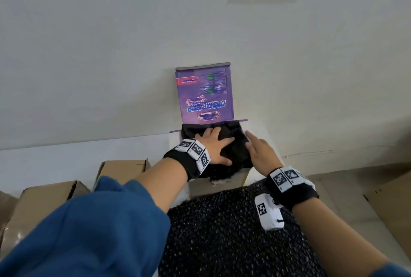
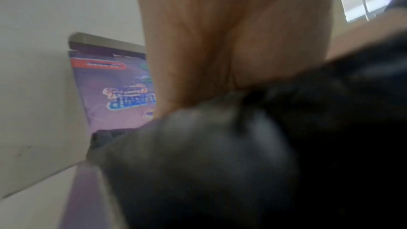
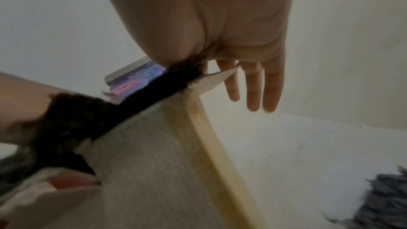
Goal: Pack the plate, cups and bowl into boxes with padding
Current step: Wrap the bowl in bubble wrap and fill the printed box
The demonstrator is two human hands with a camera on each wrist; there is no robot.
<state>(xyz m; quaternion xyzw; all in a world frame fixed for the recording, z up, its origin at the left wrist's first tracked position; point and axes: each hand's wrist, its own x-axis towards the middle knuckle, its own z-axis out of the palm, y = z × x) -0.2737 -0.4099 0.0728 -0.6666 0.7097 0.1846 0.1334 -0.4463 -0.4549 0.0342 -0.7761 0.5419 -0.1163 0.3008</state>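
Since no plate, cups or bowl show anywhere, I can't tell what's packed yet. Nearest, at 6 o'clock, is a bumpy black mat (image 1: 222,232), probably spare padding. Beyond it both hands lie flat with straight fingers, gripping nothing: left hand (image 1: 216,146) presses the black padding (image 1: 235,152) into the open box (image 1: 226,182), right hand (image 1: 260,154) at its 3 o'clock edge. The purple lid (image 1: 204,94) still stands open at 12. Brown cartons (image 1: 44,205) wait at 9 o'clock.

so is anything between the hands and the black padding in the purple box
Nothing visible. The left hand lies flat on the black padding in the purple box; the right hand touches its right edge with straight fingers.
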